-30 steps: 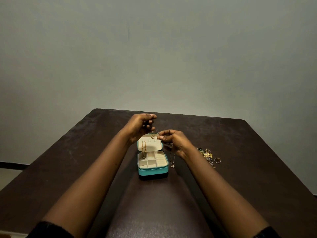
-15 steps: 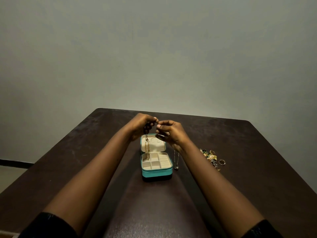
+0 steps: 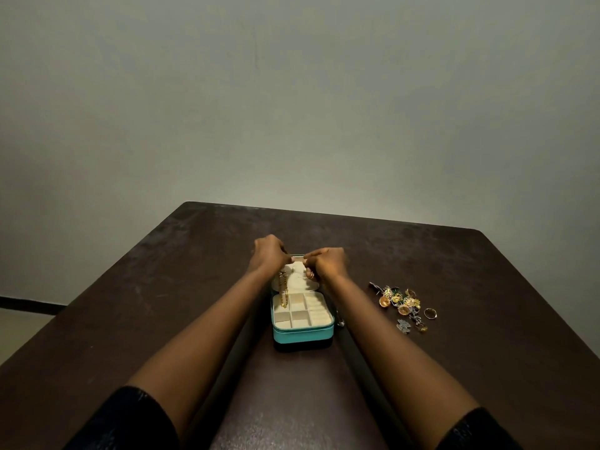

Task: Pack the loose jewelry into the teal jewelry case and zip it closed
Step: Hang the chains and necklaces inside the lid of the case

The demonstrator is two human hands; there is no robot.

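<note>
Your left hand [image 3: 268, 254] and right hand [image 3: 328, 263] meet, fingers curled tight and fingertips almost touching, at the top edge of the raised lid [image 3: 298, 282] of the teal jewelry case [image 3: 303, 332]. What they pinch there is too fine to make out from the head view, so I cannot tell whether either hand holds anything.

The case stands open at the middle of the table [image 3: 162, 287], between your forearms. A gold chain [image 3: 283, 290] hangs down the lid's lining, its lower end draped into a rear compartment of the tray.

Watch these risks:
- Press on the lid's edge and the light case may tip back or slide, since nothing steadies its base.
- If the gold chain is not properly hooked, it could drop in a heap and tangle.
- A silver pendant [image 3: 340, 321] lies just beside the case, at your right forearm; a careless sweep could drag it off or snag it.
- The loose jewelry pile [image 3: 401, 302] and a ring [image 3: 430, 313] sit well to the right, unpacked; zipping now would leave them out.
</note>
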